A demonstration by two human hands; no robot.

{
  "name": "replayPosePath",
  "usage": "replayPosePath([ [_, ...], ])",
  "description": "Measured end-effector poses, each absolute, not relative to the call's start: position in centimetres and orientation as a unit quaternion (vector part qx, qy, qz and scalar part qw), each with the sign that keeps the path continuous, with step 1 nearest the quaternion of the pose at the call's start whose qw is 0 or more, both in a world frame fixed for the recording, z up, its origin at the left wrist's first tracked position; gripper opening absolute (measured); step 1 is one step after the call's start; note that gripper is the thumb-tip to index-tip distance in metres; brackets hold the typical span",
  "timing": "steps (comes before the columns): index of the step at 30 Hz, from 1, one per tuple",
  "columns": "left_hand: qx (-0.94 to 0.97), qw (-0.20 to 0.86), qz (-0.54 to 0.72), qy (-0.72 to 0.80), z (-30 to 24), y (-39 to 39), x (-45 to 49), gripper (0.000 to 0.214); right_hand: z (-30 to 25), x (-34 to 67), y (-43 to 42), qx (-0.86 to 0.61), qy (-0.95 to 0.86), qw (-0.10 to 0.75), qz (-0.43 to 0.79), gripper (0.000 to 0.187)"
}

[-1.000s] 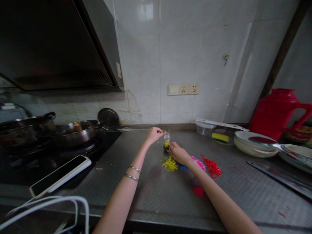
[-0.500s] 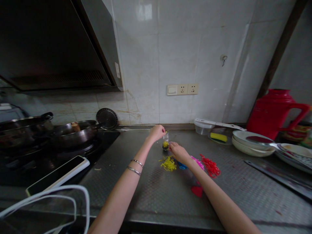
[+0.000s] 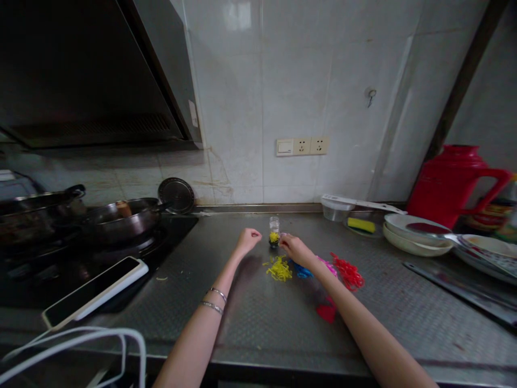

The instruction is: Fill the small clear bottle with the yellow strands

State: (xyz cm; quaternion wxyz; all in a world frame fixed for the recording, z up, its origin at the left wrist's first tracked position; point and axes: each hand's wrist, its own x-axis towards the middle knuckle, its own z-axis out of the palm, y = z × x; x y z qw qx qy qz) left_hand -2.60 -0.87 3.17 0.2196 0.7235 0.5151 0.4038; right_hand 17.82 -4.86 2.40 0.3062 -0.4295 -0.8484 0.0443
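A small clear glass jar [image 3: 274,223] stands upright on the metal counter, with dark pieces at its bottom and yellow bands above them. My right hand [image 3: 297,249] is at the jar's right side, its fingers closed against the lower part. To the left of the jar, apart from it, my left hand [image 3: 247,241] has curled fingers, and nothing shows in them. In front of the jar lies a loose pile of yellow bands [image 3: 279,269]. Blue bands [image 3: 302,271], pink bands [image 3: 328,266] and red bands [image 3: 348,272] lie beside and beyond my right forearm, partly hidden by it.
A red flat piece [image 3: 326,312] lies near my right forearm. On the left are a phone-like device [image 3: 95,291], a white cable [image 3: 135,337] and a pan [image 3: 121,221] on the stove. Stacked bowls [image 3: 416,242], a knife-like blade [image 3: 456,291] and a red thermos [image 3: 448,188] stand right.
My left hand has moved from above the jar's mouth down and to the left. The yellow strand seen by its fingertips no longer shows there. My right hand stays at the jar.
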Motion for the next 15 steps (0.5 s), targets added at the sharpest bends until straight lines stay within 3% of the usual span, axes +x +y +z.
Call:
replayPosePath([
  [8,0.656,0.318,0.44,0.525,1.5,-0.8,-2.6,0.019,3.1,17.5,-5.1,-0.461,-0.735,0.44,0.23,0.018],
  [15,0.649,0.313,0.447,0.53,0.5,-0.3,-3.0,0.018,5.8,18.2,-4.6,-0.43,-0.688,0.532,0.241,0.026],
])
